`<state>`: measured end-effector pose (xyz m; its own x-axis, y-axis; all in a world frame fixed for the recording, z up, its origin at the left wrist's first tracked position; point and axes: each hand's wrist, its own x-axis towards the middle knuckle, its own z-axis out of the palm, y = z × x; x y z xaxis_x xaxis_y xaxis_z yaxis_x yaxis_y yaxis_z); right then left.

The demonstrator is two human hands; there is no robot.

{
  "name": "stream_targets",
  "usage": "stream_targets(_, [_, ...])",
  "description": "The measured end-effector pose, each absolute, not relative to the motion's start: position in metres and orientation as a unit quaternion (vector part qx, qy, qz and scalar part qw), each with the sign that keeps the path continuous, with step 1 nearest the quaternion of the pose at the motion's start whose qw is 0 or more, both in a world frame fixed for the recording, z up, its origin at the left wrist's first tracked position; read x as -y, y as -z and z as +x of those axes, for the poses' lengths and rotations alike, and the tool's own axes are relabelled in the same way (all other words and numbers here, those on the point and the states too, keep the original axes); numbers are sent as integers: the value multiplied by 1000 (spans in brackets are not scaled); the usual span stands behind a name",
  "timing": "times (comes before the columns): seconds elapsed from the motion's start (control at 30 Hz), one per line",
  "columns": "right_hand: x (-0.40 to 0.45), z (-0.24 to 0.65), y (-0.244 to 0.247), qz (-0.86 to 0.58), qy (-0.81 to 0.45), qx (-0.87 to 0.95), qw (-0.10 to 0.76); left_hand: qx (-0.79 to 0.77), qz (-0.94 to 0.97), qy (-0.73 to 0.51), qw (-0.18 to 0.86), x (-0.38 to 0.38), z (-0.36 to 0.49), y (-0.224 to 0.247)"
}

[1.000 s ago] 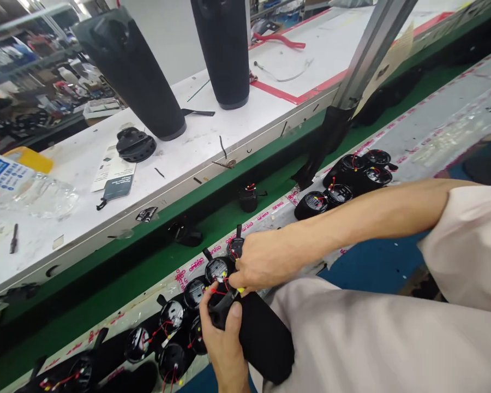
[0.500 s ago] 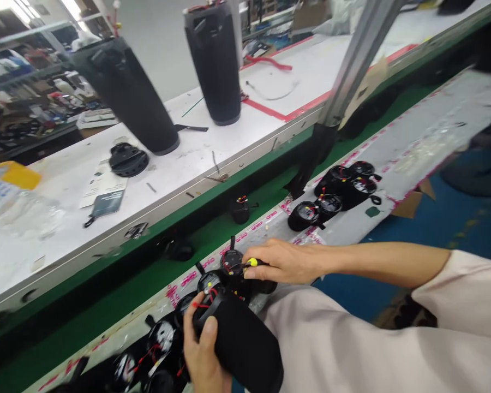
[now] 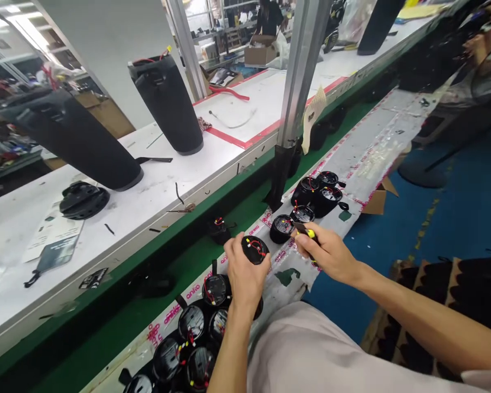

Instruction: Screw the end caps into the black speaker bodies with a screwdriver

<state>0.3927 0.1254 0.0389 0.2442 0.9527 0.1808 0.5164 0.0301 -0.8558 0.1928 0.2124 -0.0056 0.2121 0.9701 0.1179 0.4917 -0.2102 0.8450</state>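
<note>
My left hand (image 3: 245,273) is wrapped round a black cylindrical speaker body (image 3: 255,249), its round end with red wires facing up. Whether this speaker rests on the lower bench is hidden by the hand. In my right hand (image 3: 329,254) is a black-and-yellow hand tool (image 3: 311,234) with a dark flat end; its exact kind is unclear. Just beyond the tool's tip stands a wired speaker body (image 3: 282,228) in a small group. Several similar speaker bodies (image 3: 191,322) stand close together on the near side of my left hand.
A grey covered lower bench (image 3: 352,164) runs alongside a white worktable (image 3: 147,188). Tall black speakers (image 3: 169,103) stand on the table, near a black round cap (image 3: 84,200). A metal post (image 3: 300,82) rises at the table edge. Cardboard trays (image 3: 433,305) stand on the floor.
My left hand has swung the speaker from tilted near my lap to upright, farther along the bench. My right hand has moved away to the right with the tool. The view has shifted right.
</note>
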Motion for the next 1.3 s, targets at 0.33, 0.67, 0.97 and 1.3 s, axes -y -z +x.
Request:
stream_targets(0.33, [-200,364,10,-662,-241,659,263,-578,750,-180,266,-215,174,84])
stream_targets(0.67, [-364,273,39,-624,-181,757,64,-572,757,-184,257,-199,165,76])
stream_targets(0.97, [-362,283,18,-611,-202,765,27,-606,644,-337,323,-182,97,54])
stream_targets(1.3, [-261,340,-95,-472,-460,728,190,-464,506,-428,588,-205,47,-21])
